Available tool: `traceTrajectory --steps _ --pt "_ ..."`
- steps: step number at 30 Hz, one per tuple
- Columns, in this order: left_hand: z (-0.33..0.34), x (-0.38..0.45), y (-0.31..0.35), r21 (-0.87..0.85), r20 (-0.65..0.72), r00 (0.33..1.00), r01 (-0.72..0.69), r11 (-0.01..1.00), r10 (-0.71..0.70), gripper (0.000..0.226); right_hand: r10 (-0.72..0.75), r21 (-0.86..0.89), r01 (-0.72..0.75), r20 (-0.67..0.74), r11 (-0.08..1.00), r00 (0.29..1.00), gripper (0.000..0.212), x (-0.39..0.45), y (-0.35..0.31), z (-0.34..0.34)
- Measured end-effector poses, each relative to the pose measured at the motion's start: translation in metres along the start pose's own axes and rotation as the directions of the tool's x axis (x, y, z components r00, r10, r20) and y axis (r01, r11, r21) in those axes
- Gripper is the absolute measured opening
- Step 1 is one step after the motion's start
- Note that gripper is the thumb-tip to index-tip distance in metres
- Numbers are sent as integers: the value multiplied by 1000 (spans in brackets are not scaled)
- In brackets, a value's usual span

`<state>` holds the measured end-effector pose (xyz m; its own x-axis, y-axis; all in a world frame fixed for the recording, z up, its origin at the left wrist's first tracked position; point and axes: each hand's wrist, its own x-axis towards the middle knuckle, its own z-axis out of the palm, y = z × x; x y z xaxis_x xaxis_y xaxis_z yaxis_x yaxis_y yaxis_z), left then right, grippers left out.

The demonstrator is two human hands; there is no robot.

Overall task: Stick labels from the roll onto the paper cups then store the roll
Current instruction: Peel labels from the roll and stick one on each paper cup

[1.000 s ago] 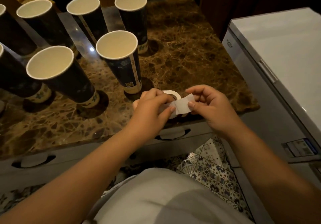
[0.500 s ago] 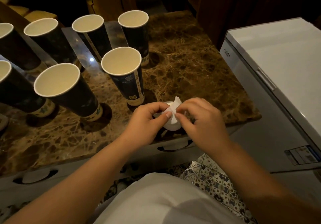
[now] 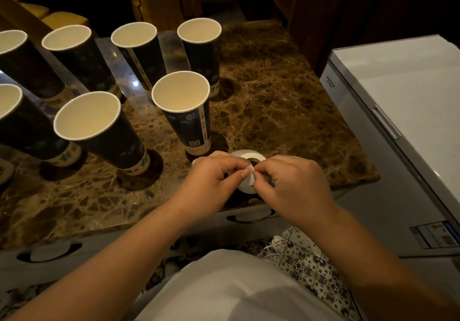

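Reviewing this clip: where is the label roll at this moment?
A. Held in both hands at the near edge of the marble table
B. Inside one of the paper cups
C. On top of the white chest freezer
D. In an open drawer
A: the label roll sits between the left hand and right hand, which pinch a label above the marble table edge.

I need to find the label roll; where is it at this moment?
The label roll is near the marble counter's front edge, between the left hand and right hand, before the nearest cup.

Both hands' fingers (image 3: 245, 172) curled, pinching
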<state>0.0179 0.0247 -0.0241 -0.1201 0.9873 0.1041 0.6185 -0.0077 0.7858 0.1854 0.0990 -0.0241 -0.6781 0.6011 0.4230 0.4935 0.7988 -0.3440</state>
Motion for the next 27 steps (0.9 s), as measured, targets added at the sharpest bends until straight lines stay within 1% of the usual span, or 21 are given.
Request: traceTrajectory --steps 3,5,6,7,9,11,12,13,14,15,16,17,18,19,20,21,22,23,25,27 --pt "3 0 4 -11 -31 999 27 1000 -27 17 34 -40 -34 -12 999 999 19 2 -1 0" --pt "5 -1 8 -35 -61 996 57 998 -59 17 109 53 -107 -28 993 994 17 5 -1 -4" --pt "6 -1 9 -51 -82 993 80 995 -84 17 178 132 -173 -33 976 983 14 7 0 -7" --pt "7 -2 9 -70 -110 988 105 992 -113 16 266 218 -253 -31 943 964 12 8 2 -10" --pt "8 -3 10 -88 -161 970 171 981 -184 16 456 376 -421 -5 826 890 15 10 9 -17" --pt "10 -1 12 -31 -171 960 219 975 -221 25 589 486 -519 10 703 808 17 10 19 -24" --pt "11 0 13 15 -176 960 223 975 -217 33 617 500 -531 -10 684 787 18 9 22 -28" --pt "11 1 15 86 -195 963 205 975 -185 40 612 469 -519 -60 715 789 18 8 23 -31" --pt "10 2 19 171 -224 967 163 972 -123 43 564 392 -480 -131 785 815 16 7 23 -33" --pt "10 2 23 232 -251 967 107 967 -47 41 467 281 -406 -203 870 861 14 5 21 -36" --pt "9 2 29 237 -273 962 69 969 -1 32 335 151 -305 -258 940 906 13 3 18 -36" --pt "8 1 36 149 -274 962 60 987 -17 20 199 27 -200 -293 980 935 14 0 14 -36" --pt "6 1 44 -20 -234 966 105 994 -107 17 83 -72 -111 -313 991 946 17 -2 10 -35" --pt "4 1 50 -219 -145 962 199 955 -233 25 0 -143 -49 -324 989 946 18 -4 6 -33" --pt "1 0 56 -391 -41 937 304 869 -346 35 -58 -194 -8 -331 981 942 19 -6 1 -31" --pt "-3 0 60 -511 63 903 395 764 -425 41 -99 -229 21 -333 973 938 18 -7 -4 -31" --pt "-6 0 63 -586 139 873 454 672 -468 42 -131 -253 45 -331 966 934 17 -8 -9 -30" --pt "-9 -1 63 -622 182 856 482 618 -484 40 -156 -267 68 -326 961 933 16 -9 -13 -29" --pt "-12 -4 62 -638 201 844 498 587 -497 30 -192 -262 113 -298 958 935 17 -12 -17 -28" --pt "-14 -6 58 -614 180 840 502 609 -511 20 -231 -230 172 -260 958 938 17 -12 -17 -28"
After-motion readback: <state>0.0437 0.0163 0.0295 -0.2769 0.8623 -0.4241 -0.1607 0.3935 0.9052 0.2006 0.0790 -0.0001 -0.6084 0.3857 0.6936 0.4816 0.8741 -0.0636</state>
